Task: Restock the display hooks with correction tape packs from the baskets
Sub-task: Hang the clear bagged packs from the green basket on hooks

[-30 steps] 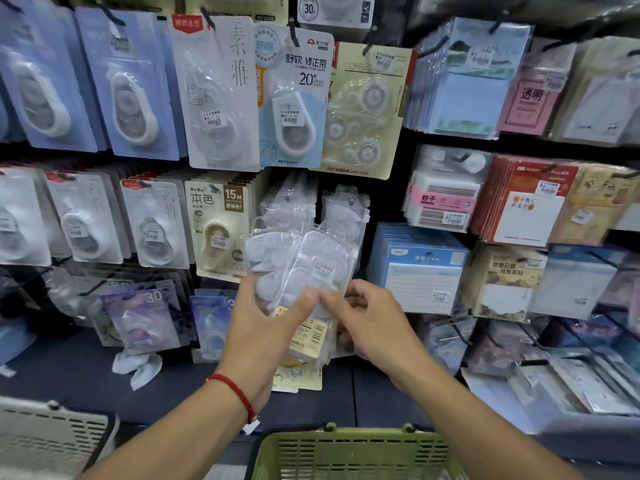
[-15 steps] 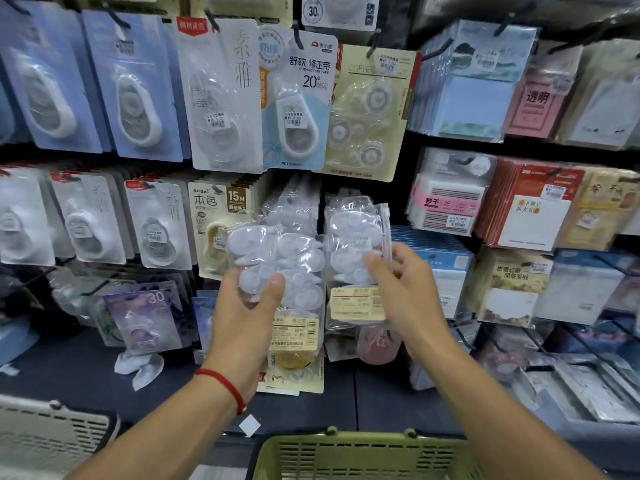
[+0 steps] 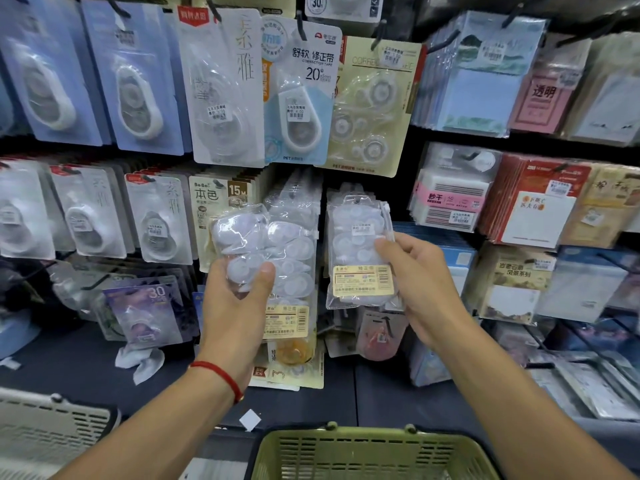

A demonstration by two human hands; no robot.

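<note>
Stationery pegboard behind; left hand (image 3: 235, 306) grips a bag of correction tapes (image 3: 256, 244), right hand (image 3: 415, 282) at three o'clock pinches another clear pack (image 3: 360, 251)

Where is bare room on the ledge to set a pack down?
Bare dark ledge lies between the white basket and the crumpled white wrapper. Another strip sits above the green basket. Right of it, loose flat packs crowd the ledge.
</note>
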